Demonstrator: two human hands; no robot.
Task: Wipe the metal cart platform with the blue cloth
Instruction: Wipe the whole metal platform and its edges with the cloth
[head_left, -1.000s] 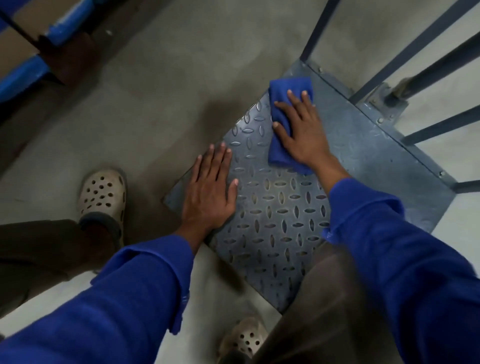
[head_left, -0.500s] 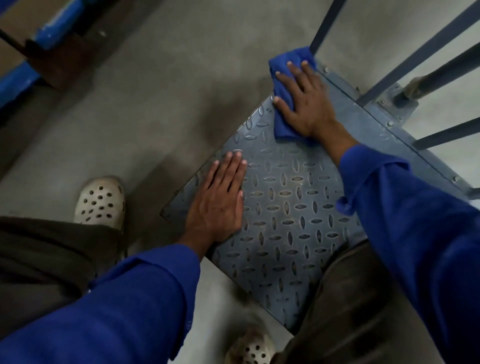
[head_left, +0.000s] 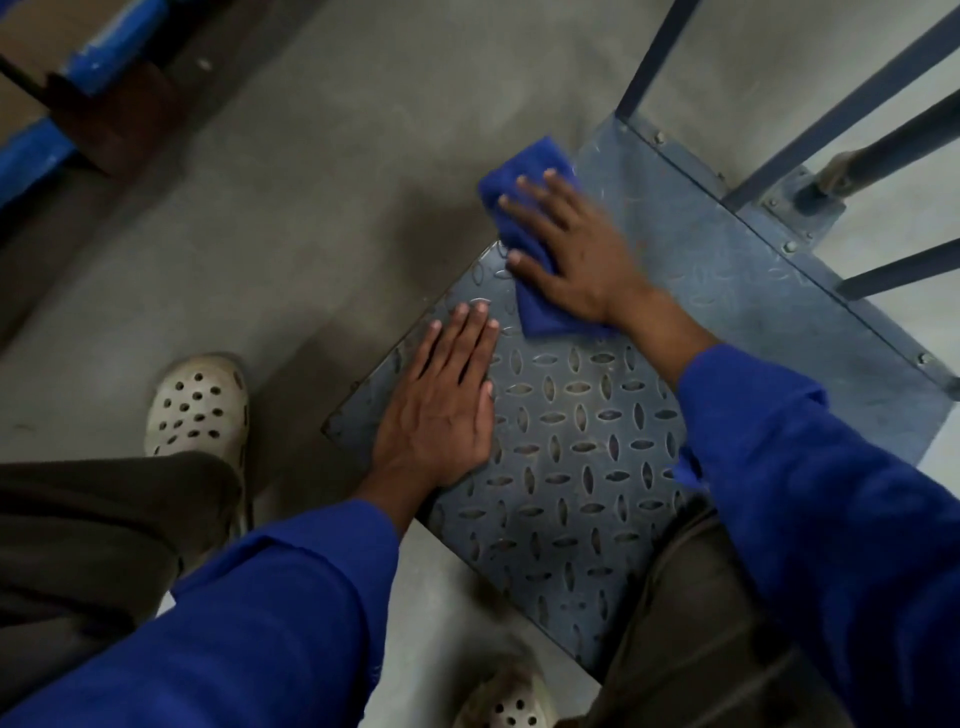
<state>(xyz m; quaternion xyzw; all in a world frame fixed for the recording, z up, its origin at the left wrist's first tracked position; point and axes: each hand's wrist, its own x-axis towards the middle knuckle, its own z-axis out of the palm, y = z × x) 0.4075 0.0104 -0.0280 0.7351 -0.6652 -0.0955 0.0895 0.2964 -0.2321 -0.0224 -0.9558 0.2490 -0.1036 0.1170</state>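
Both hands lie flat: our left hand (head_left: 441, 410) braces the platform (head_left: 582, 467); our right hand (head_left: 576, 254), blurred, presses the cloth (head_left: 540, 312), seemingly drawn back from the far corner, mid-wipe.

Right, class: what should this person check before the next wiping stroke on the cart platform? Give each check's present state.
1. Right hand pressing flat on blue cloth: ok.
2. Left hand braced flat on diamond-plate platform: ok.
3. Cloth wholly on platform: not ok, far corner overhangs the edge.
4. Left fingertips apart from cloth: ok.
5. Cloth's underside clean: cannot tell.
6. Clog off the platform: ok.
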